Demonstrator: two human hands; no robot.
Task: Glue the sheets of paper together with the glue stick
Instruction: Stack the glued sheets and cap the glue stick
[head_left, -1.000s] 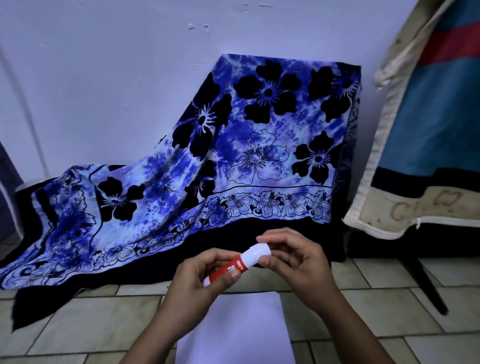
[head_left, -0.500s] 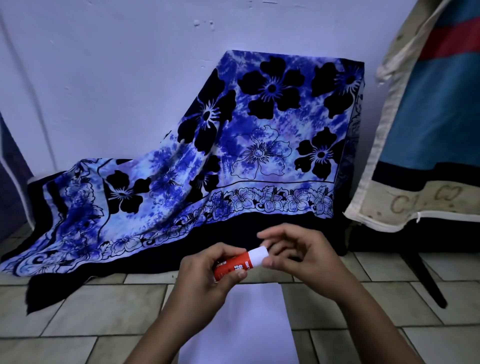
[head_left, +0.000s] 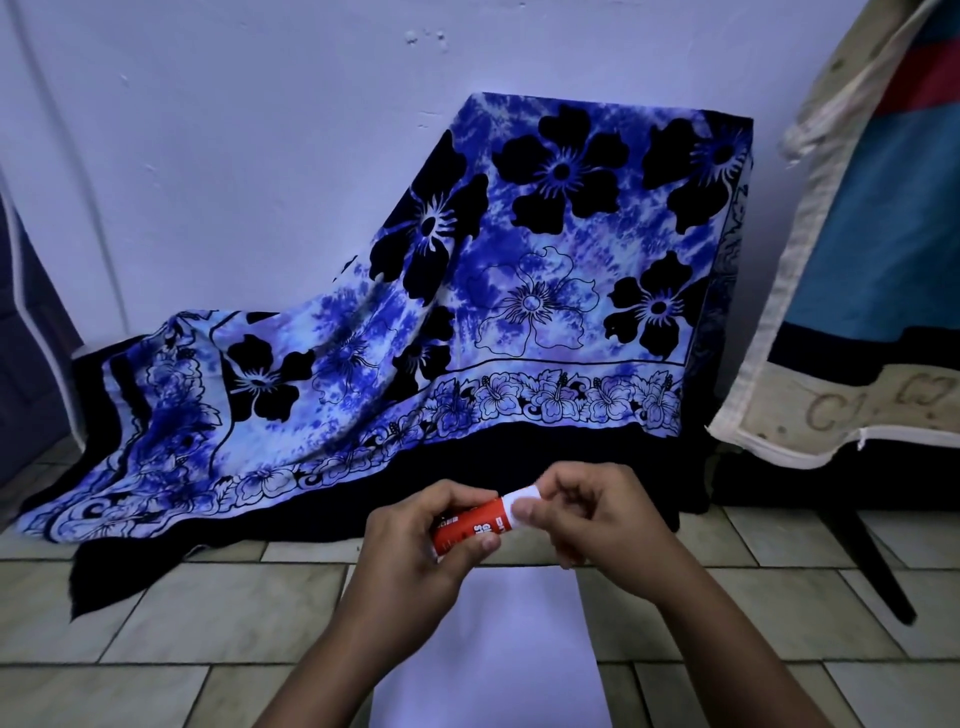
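Glue stick (head_left: 470, 530): we hold it over the far edge of the paper sheet (head_left: 498, 649) on the tiled floor (head_left: 156, 597); its long axis rises rightward.
Left hand (head_left: 410, 556): wrapped round the red barrel.
Right hand (head_left: 592, 514): fingertips pinch the white cap (head_left: 522, 500), so the pull is rightward along the axis, we judge.

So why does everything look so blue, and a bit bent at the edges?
Head view: dim, bluish light tints the wall and the white paper. The wide lens bows the floor tiles. The left hand, right hand and glue stick look fairly sharp, without glare.
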